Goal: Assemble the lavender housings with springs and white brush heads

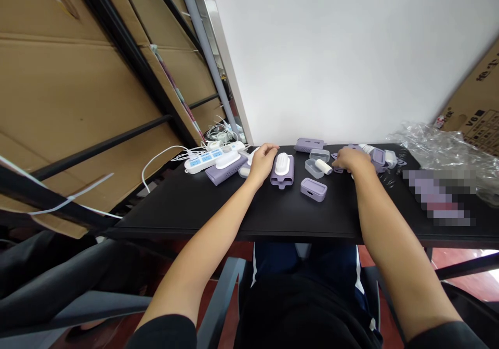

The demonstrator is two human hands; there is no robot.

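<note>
My left hand [262, 161] rests on the black table [218, 209] with its fingers curled. It lies between a purple case with a white insert [282, 170] and a white piece [245, 171], touching the case's left side. My right hand [351, 159] lies knuckles up with fingers bent over small purple parts; what it holds is hidden. A small white roller [324, 166] sits just left of it, next to an open grey tray [313, 168]. A purple lid [313, 189] lies nearer to me.
A white power strip [206, 158] with cables sits at the table's back left, beside a long purple case [226, 168]. Another purple case [309, 144] stands by the wall. Crumpled clear plastic [440, 146] and a cardboard box [475, 99] fill the right. Cardboard sheets lean at left.
</note>
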